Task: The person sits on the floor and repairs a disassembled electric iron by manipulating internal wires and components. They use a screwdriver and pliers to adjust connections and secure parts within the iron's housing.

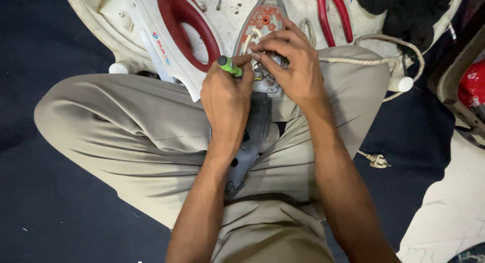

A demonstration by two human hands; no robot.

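Dark blue floor mat (45, 51) meets pale tiled floor (449, 212).

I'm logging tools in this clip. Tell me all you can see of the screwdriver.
The screwdriver has a bright green handle with a dark cap at its end. It lies nearly level, tip pointing right into the opened iron base. The left hand grips it; right hand fingers meet it near the tip, hiding the shaft.

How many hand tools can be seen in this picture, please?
2: a green-handled screwdriver in the left hand, and red-handled pliers on the white tray at the top. Others may be hidden.
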